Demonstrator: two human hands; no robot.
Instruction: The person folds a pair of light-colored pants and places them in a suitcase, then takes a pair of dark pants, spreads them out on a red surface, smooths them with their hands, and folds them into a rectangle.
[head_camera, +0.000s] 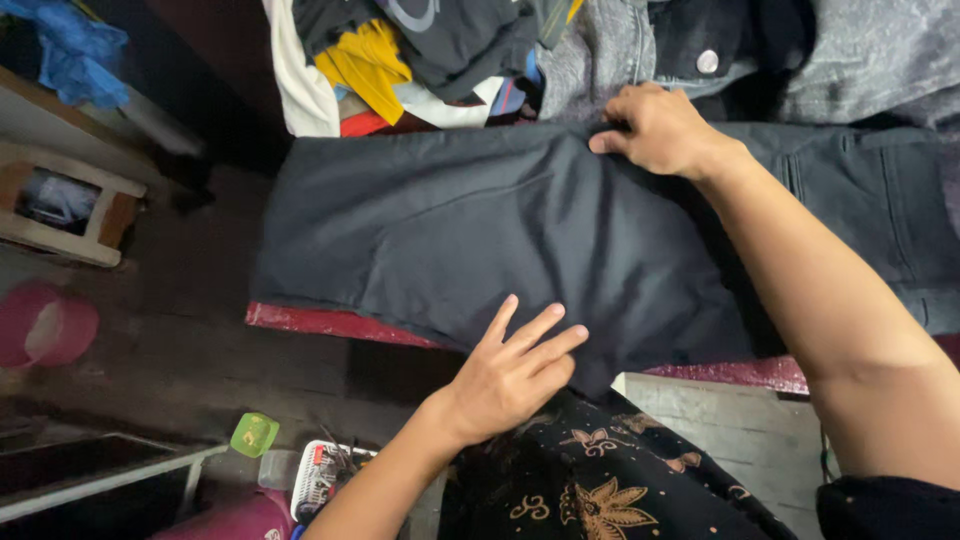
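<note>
A pair of dark grey trousers (430, 225) lies flat across a red-edged surface (300, 320), its waist end at the right. My left hand (515, 370) rests flat on the near edge of the cloth, fingers spread. My right hand (655, 128) presses on the far edge of the trousers, fingers curled down against the fabric. Neither hand holds anything lifted.
A heap of mixed clothes (400, 60) and a grey denim jacket (680, 50) lie beyond the trousers. On the dark floor at left stand a pink bucket (45, 325), a wooden frame (70, 205), a green cup (254, 434) and a white basket (320, 475).
</note>
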